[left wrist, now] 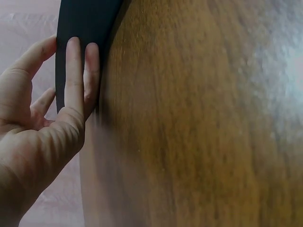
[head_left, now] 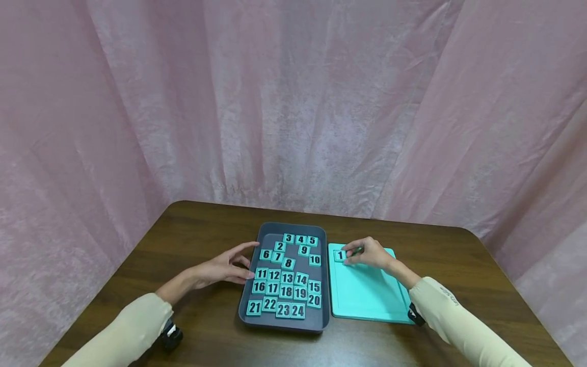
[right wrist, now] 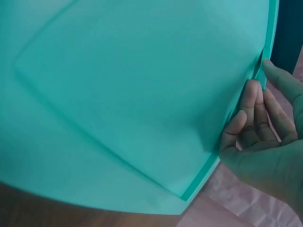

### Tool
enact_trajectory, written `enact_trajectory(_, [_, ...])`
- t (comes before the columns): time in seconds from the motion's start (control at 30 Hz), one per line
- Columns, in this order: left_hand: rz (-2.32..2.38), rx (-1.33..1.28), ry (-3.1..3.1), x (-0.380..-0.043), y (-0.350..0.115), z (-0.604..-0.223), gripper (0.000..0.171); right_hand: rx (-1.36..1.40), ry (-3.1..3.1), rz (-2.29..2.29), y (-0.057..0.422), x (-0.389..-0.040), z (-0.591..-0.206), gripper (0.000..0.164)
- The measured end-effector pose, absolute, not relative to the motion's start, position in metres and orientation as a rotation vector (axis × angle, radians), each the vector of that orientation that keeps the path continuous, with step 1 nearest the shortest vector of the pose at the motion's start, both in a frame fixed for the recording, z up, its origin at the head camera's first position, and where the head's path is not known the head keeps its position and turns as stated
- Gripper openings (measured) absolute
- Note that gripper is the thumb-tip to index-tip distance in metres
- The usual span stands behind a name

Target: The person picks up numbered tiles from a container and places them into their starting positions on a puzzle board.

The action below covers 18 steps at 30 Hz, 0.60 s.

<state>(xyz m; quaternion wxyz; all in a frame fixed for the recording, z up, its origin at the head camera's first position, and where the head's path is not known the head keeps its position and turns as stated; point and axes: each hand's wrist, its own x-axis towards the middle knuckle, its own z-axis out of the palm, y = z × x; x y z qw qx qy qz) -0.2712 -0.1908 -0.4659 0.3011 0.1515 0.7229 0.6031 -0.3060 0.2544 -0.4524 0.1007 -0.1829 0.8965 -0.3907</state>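
A dark grey tray (head_left: 289,324) lies in the middle of the table, holding several teal number tiles (head_left: 287,278) in loose rows from 2 to 24. My left hand (head_left: 224,267) rests against the tray's left side. In the left wrist view its fairly straight fingers touch the dark tray wall (left wrist: 90,21). To the right lies a flat teal frame board (head_left: 367,293) with a raised rim. At its top left corner my right hand (head_left: 369,253) pinches the number 1 tile (head_left: 340,256). The right wrist view shows that tile (right wrist: 259,71) edge-on, between thumb and fingertips at the rim.
The brown wooden table (head_left: 206,326) has rounded far corners. Behind it hangs a pink curtain (head_left: 293,112), close to the far edge. The tray and the board stand side by side with a narrow gap. A dark wrist camera (head_left: 171,336) is strapped at the left wrist.
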Motion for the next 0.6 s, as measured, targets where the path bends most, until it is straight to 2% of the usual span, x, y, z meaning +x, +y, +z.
enact_trajectory(0.4, [1.588, 0.414, 1.917, -0.268, -0.190, -0.460, 0.092, -0.565, 2.644, -1.169, 0.251, -0.306, -0.448, 0.032])
enact_trajectory(0.6, [1.582, 0.413, 1.925, -0.269, -0.190, -0.462, 0.091, -0.605, 2.648, -1.137, 0.250, -0.311, -0.433, 0.029])
